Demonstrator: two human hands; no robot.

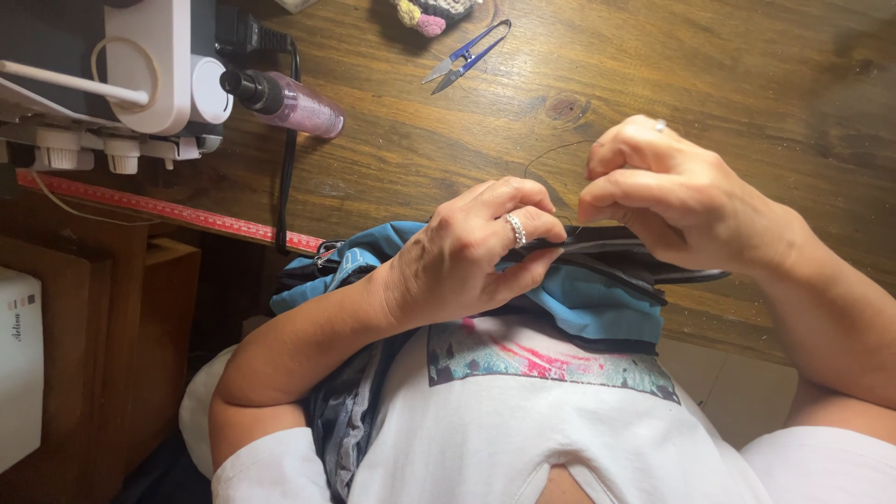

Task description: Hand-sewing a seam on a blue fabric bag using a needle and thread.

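A blue and black fabric bag (588,303) rests against the table edge in front of me. My left hand (471,247), with a ring on one finger, pinches the bag's black strap edge (607,245). My right hand (677,191) is closed just to the right of it, fingertips pinched at the same black edge. A thin dark thread (551,151) loops up from the right hand over the table. Whether a needle sits between the fingers is hidden.
A wooden table (728,75) carries blue thread snips (464,58), a pink spray bottle (289,101), a crocheted piece (429,13) and a white sewing machine (140,75). A red measuring tape (159,210) runs along the table edge, crossed by a black cable (285,177).
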